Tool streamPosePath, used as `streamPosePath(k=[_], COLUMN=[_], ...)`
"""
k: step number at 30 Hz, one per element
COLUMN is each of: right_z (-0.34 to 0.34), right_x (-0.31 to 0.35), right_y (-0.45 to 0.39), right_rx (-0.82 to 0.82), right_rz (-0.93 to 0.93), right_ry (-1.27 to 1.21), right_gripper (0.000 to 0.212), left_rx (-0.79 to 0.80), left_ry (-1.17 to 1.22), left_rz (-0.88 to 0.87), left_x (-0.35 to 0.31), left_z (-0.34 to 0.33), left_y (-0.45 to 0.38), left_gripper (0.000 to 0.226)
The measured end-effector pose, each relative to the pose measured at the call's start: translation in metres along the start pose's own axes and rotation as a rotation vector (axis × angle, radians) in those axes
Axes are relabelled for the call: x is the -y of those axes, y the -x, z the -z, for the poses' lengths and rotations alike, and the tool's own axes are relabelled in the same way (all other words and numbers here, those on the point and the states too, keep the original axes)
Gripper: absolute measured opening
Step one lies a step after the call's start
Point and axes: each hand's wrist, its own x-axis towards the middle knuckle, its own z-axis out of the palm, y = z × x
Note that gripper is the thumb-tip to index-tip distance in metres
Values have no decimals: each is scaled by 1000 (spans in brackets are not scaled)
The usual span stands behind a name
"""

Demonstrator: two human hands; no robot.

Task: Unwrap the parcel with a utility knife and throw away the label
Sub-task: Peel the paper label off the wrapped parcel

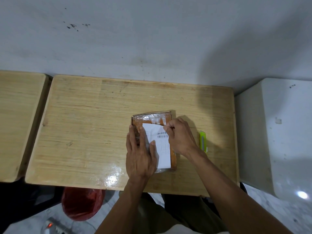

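A flat brown cardboard parcel wrapped in clear glossy tape (152, 118) lies on the pale wooden worktop (87, 125), right of its centre. A white paper label with printed barcodes (163, 149) covers most of the parcel's top face. The left hand (141, 154) lies flat on the parcel's left side, fingers straight and pressing down, the thumb resting on the label. The right hand (180, 135) sits over the parcel's right edge, its fingertips curled and pinching the label's upper right corner. A yellow-green utility knife (203, 141) lies on the worktop just right of the parcel, beside the right wrist. Below the worktop's near edge, left of the parcel, a red plastic bag (81, 203) sits on the floor.
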Motion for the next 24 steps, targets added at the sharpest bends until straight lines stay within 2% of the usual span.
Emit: streamPosePath(k=[4, 6, 10, 13, 19, 24], right_z=[-3, -6, -8, -7, -2, 11], right_x=[-6, -9, -7, -3, 5, 10], right_y=[1, 1, 0, -3, 6, 15], right_rx=[-91, -126, -148, -155, -64, 21], right_rz=[14, 11, -27, -46, 65, -4], right_ry=[-87, -103, -110, -98, -3, -85], right_gripper=[9, 11, 12, 5, 9, 16], left_rx=[2, 8, -3, 3, -13, -11], left_ry=[-1, -8, -8, -36, -18, 4], left_rz=[-40, -53, -67, -18, 30, 11], left_x=[5, 9, 9, 8, 7, 7], left_z=[-2, -3, -1, 2, 3, 1], left_y=[0, -1, 2, 9, 17, 18], left_gripper=[68, 68, 65, 61, 59, 58])
